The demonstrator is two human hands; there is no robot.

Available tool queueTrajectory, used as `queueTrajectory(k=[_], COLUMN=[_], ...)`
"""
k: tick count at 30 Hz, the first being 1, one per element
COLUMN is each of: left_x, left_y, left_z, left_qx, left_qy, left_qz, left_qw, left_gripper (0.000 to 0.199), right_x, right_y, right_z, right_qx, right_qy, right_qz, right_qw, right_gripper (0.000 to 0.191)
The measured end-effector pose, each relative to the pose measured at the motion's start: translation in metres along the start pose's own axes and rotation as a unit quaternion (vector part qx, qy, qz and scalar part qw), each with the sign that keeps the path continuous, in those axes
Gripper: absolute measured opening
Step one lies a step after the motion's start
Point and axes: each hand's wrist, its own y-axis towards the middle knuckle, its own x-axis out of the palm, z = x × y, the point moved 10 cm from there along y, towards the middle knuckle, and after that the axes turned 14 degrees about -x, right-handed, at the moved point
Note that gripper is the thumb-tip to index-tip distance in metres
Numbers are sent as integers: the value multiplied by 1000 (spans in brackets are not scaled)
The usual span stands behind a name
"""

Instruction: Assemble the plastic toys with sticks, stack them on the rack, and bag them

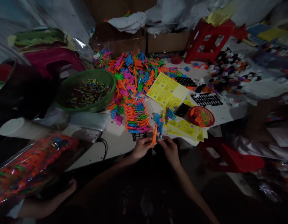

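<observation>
Right, landmark is the packed row of figures (136, 114) on the worktop (114, 135). My left grip (142, 148) is pinching an orange figure (154, 137); my right grip (169, 150) is pinching the lower end of a blue figure (159, 125). Both pieces sit side by side, just right of the row's near end; can't tell if they touch. Loose pile (132, 73) behind the row, green basin (90, 109) left of it, yellow sheets (166, 90) and red basket (212, 119) right of it.

A slim orange plastic piece (154, 136) leans slightly, at seven o'clock from a bulkier, near-upright blue piece (160, 123).
</observation>
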Motion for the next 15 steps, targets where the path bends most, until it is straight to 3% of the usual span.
queueTrajectory(k=[3, 6, 11, 15], left_x=[-16, -44, -110, -132], left_y=[-17, -46, -68, -52], left_z=[8, 21, 9, -8], left_qx=[58, 143, 132, 93], left_qy=[73, 172, 164, 122], left_qz=[45, 128, 291, 338], left_qw=[995, 966, 933, 929], left_gripper=[31, 20, 16, 22], right_x=[-34, -40, 8, 47], right_y=[0, -3, 2, 12], right_z=[-14, -7, 19, 32], right_qx=[-54, -35, -57, -113], right_qy=[-75, -62, -53, -86], right_qz=[85, 107, -5, -78], right_qw=[992, 992, 997, 987], right_gripper=[23, 22, 21, 22])
